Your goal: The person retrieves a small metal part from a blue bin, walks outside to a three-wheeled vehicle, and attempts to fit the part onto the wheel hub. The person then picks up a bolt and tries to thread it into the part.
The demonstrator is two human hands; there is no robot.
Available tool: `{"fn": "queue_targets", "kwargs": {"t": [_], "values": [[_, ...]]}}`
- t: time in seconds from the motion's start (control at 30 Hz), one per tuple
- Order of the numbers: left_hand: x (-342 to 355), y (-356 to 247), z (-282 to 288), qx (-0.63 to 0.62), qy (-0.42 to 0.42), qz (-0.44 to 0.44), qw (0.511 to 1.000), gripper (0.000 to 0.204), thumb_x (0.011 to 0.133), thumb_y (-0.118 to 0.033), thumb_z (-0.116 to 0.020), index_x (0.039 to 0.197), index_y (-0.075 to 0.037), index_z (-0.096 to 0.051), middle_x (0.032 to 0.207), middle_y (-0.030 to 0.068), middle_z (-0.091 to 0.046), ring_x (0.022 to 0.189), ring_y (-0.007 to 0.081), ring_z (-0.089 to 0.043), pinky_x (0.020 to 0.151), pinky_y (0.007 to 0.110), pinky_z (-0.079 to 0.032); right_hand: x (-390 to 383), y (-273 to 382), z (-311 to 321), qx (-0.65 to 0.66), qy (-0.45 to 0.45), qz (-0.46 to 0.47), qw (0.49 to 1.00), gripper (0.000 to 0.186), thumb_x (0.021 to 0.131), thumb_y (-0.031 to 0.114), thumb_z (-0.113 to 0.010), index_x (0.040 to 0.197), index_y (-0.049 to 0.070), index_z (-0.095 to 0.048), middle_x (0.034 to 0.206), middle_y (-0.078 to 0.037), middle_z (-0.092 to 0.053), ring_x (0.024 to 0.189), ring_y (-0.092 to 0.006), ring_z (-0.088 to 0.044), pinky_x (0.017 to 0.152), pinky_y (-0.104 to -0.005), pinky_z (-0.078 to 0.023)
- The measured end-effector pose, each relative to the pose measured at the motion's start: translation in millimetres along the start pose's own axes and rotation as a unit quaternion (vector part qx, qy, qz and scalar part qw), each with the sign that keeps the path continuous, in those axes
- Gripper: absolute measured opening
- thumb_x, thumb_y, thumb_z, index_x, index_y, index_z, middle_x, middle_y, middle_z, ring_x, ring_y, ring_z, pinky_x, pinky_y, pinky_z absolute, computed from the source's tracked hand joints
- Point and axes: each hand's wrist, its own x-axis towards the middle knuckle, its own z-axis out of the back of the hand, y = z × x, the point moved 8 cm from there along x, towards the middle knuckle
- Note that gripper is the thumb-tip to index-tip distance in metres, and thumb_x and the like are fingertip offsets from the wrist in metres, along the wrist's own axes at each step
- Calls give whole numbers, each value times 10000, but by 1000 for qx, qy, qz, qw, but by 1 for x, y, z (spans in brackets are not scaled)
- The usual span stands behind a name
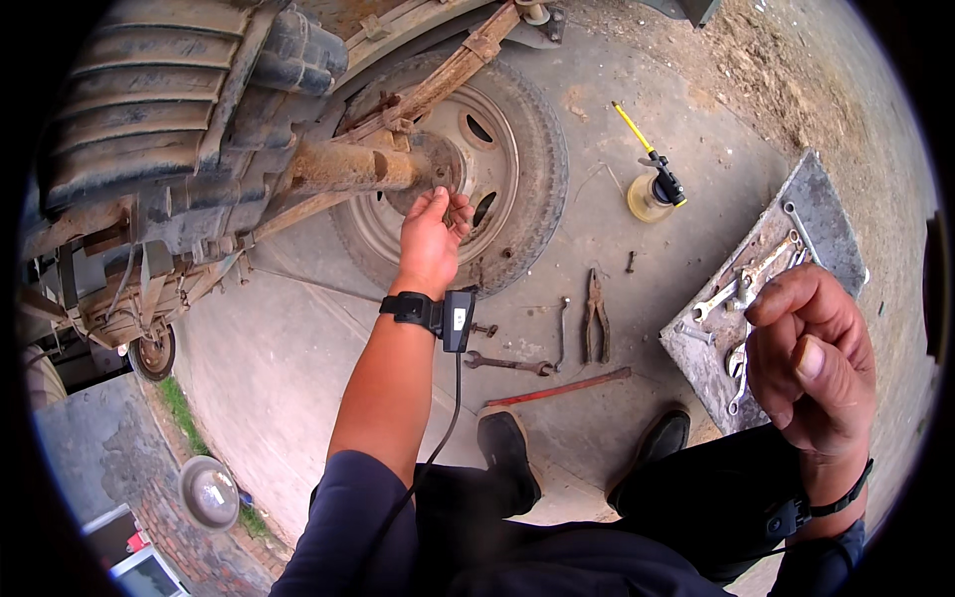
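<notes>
My left hand (434,239) reaches up to the wheel hub (443,164), at the end of a rusty axle tube (348,166). Its fingers are bent and pinched against the hub face; whatever lies between them is too small or hidden to name. Behind the hub stands a dusty wheel with a tyre (542,169). My right hand (816,368) is raised at the right, over the edge of a grey metal tray (831,224). Its fingers curl in toward the thumb, and nothing shows in them. Several wrenches (771,261) lie in the tray, partly covered by this hand.
On the concrete lie pliers (596,323), an open-ended wrench (507,364), a thin bent rod (563,333), a red bar (562,386) and a bolt (630,262). An oil can with a yellow spout (652,194) stands farther off. Leaf springs (438,85) hang over the wheel.
</notes>
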Motion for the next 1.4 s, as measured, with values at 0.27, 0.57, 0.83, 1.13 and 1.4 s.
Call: {"fn": "queue_targets", "kwargs": {"t": [0.27,0.57,0.83,1.13,1.4], "values": [[-66,10,-21,588,318,-6,743,232,969,-227,-617,1060,-15,-640,924,66,-685,854,164,-634,776,320,-499,7,-9,-6,1,8,12,1000,324,933,135,-627,1179,-69,-575,714,-21,-550,532,-59,-492,501,-186,-386],[-120,100,67,706,408,73,574,245,904,-205,-637,1096,-56,-668,1046,157,-686,990,358,-638,864,429,-500,9,-27,-3,-32,-19,-71,997,386,827,-124,-459,1189,-49,-570,1035,-118,-640,883,-211,-696,782,-306,-584],[-116,102,95,715,390,91,573,283,899,-220,-634,1148,-90,-671,1038,177,-695,1009,364,-647,877,443,-502,9,-33,-4,-49,6,-132,990,301,941,-91,-393,1197,-32,-540,1113,-160,-657,947,-252,-720,804,-308,-599],[-110,108,106,741,383,88,544,275,891,-197,-631,1135,-81,-678,1053,185,-692,1029,367,-642,902,440,-500,8,-36,-7,-52,7,-142,989,241,1017,53,-497,1240,-30,-538,1085,-182,-696,904,-246,-732,768,-290,-603],[-104,116,101,739,396,58,542,241,869,-169,-617,1077,-73,-692,1047,179,-691,1020,368,-637,904,448,-498,6,-33,-4,-58,26,-128,990,257,1015,86,-527,1241,-34,-551,1003,-171,-713,836,-223,-730,723,-272,-586]]}}
